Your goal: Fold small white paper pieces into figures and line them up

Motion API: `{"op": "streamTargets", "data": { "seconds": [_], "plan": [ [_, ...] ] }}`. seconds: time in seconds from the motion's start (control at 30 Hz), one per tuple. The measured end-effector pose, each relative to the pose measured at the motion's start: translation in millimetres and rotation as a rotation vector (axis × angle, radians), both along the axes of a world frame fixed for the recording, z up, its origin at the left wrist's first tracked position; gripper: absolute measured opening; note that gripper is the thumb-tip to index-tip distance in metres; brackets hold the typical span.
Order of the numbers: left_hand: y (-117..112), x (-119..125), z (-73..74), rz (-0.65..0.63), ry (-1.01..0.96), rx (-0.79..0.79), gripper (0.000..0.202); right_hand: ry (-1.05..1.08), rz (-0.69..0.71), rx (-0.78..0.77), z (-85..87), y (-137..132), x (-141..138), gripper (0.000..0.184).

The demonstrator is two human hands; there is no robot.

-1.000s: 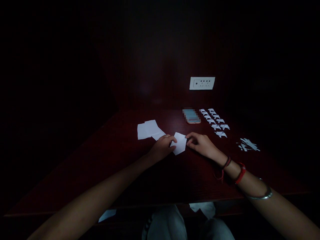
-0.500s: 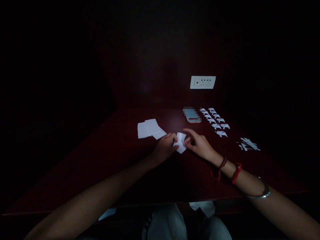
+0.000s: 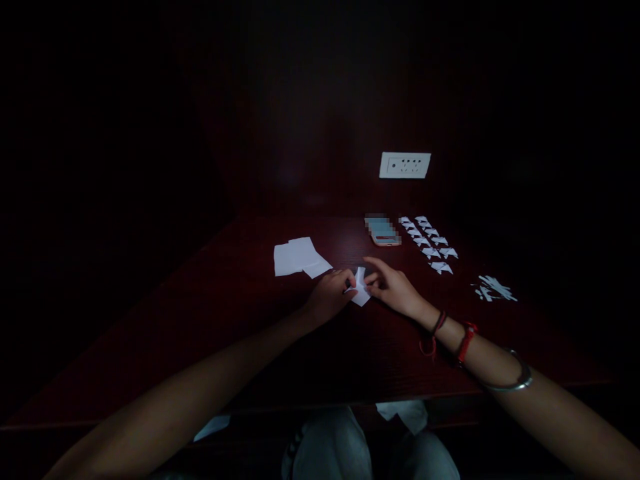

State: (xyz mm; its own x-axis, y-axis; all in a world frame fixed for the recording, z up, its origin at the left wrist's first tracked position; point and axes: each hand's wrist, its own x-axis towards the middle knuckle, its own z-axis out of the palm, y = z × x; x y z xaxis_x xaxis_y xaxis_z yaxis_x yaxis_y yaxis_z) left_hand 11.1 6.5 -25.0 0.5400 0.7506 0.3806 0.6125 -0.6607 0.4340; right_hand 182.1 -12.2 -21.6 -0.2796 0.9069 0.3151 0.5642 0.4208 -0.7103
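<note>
Paper (image 3: 361, 289) narrower now; dark-red table (image 3: 250, 320), dim room (image 3: 300, 120)

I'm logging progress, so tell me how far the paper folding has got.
Done: small folded pieces lie in two rows beside the phone. In hand: the left hand and right hand pinch one partly folded white paper. Left: a few flat sheets lie beyond the left hand.
</note>
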Motion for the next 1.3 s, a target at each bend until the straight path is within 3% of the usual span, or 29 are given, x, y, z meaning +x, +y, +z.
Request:
{"op": "streamTargets", "data": {
  "seconds": [0.4,0.63,0.93,1.3],
  "plan": [
    [2,-2,-1.2,0.038,-0.025,-0.038,0.011,-0.070,0.106,0.027,1.3,0,1,0.059],
    [-4,-2,4.1,0.026,0.023,-0.003,0.013,-0.011,0.059,0.060,1.1,1,0,0.045],
    [-8,0,6.5,0.052,0.107,0.013,0.019,0.014,0.055,0.002,1.9,2,-2,0.052],
    [-13,0,13.6,0.069,0.164,-0.019,0.028,-0.070,-0.030,0.014,8.3,8,-4,0.034]
  ]
}}
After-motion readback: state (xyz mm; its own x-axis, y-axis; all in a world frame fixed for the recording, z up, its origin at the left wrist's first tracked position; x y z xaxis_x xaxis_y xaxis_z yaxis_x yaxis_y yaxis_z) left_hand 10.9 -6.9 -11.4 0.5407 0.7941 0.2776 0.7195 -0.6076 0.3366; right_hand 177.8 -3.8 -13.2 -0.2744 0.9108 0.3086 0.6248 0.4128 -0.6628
